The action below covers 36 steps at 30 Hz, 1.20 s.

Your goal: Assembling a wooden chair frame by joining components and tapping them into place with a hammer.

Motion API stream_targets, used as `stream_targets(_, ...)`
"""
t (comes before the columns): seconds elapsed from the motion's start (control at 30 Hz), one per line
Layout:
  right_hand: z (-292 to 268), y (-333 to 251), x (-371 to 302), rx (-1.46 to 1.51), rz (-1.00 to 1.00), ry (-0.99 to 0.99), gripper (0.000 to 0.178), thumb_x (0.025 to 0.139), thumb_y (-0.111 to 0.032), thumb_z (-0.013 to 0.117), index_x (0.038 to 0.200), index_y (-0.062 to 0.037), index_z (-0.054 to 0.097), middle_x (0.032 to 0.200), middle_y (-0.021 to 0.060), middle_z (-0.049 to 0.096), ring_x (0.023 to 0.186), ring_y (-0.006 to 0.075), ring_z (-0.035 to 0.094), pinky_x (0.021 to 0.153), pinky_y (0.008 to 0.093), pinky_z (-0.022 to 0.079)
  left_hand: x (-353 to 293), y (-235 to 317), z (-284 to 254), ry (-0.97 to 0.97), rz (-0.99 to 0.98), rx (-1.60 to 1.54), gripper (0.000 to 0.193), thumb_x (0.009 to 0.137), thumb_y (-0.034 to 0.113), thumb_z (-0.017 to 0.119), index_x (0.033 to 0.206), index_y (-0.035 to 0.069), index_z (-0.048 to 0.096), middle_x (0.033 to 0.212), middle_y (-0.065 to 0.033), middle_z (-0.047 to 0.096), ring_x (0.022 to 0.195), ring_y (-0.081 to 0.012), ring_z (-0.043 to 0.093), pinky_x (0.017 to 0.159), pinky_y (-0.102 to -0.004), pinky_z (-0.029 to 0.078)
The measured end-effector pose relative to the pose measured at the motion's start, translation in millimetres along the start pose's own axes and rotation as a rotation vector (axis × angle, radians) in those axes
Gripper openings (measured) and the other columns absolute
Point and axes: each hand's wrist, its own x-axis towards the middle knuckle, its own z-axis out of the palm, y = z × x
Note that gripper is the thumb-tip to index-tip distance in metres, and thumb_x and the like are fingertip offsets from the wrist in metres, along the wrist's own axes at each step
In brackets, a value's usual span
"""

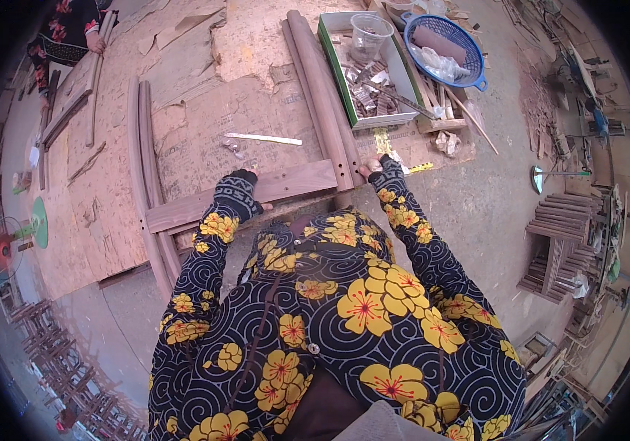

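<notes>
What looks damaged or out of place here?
The tabletop: its surface is torn and flaking in patches toward the far side, so looks damaged. A crumpled scrap lies loose near the green-and-white box, like litter. The wooden rail shows no obvious damage.

Wore a black shirt (335,339) with pale-grey swirls and red-centred yellow flowers (366,306), plus grey-patterned black gloves (235,194). Showed brown on the board (289,184), blue on the basket (481,57), green and white on the box (386,120), tan on the surface (190,121).
</notes>
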Motion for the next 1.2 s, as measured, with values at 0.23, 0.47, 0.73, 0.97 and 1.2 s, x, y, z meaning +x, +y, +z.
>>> stream_targets(0.23,7.6,2.7,2.9,0.036,-0.101,0.088,0.029,0.064,-0.025,0.068,0.081,-0.0065,0.054,0.075,0.0115,0.057,0.073,0.0259,0.055,0.068,0.0344,0.043,0.1,-1.0,1.9,0.015,0.005,-0.002,0.079,0.055,0.051,0.066,0.111,0.002,0.042,0.112,-0.0169,0.045,0.105,-0.0286,0.042,0.091,-0.0357,0.033)
stream_targets(0.47,16.1,8.3,6.7,0.073,-0.197,0.032,0.014,0.081,-0.018,0.045,0.082,-0.0060,0.053,0.064,0.0089,0.054,0.059,0.0181,0.053,0.054,0.0281,0.043,2.8,-3.3,6.0,0.020,0.006,0.004,0.079,0.055,0.052,0.066,0.112,0.002,0.042,0.112,-0.0169,0.045,0.106,-0.0286,0.042,0.091,-0.0355,0.032)
stream_targets(0.73,3.8,-16.1,0.6,0.015,-0.250,0.107,0.017,0.078,-0.019,0.046,0.079,-0.0048,0.055,0.069,0.0132,0.058,0.066,0.0248,0.057,0.060,0.0320,0.045,-0.5,0.3,-0.8,-0.001,-0.004,0.022,0.079,0.058,0.051,0.066,0.115,0.002,0.040,0.115,-0.0161,0.044,0.108,-0.0267,0.042,0.092,-0.0338,0.031)
stream_targets(0.97,-1.5,-4.2,7.6,-0.161,-0.149,0.084,0.018,0.076,-0.021,0.047,0.080,-0.0048,0.055,0.071,0.0142,0.058,0.068,0.0273,0.057,0.063,0.0324,0.045,0.4,-0.2,1.0,0.021,0.003,0.035,0.076,0.057,0.049,0.066,0.111,0.001,0.042,0.106,-0.0162,0.049,0.102,-0.0277,0.045,0.088,-0.0352,0.035)
stream_targets(1.2,-24.1,8.0,2.8,1.156,0.455,-0.204,0.031,0.076,-0.033,0.058,0.089,-0.0059,0.051,0.067,0.0050,0.054,0.057,0.0175,0.052,0.045,0.0287,0.041,0.9,-3.0,2.2,0.014,-0.006,0.004,0.081,0.056,0.053,0.065,0.114,0.002,0.041,0.111,-0.0170,0.046,0.105,-0.0288,0.043,0.090,-0.0355,0.033)
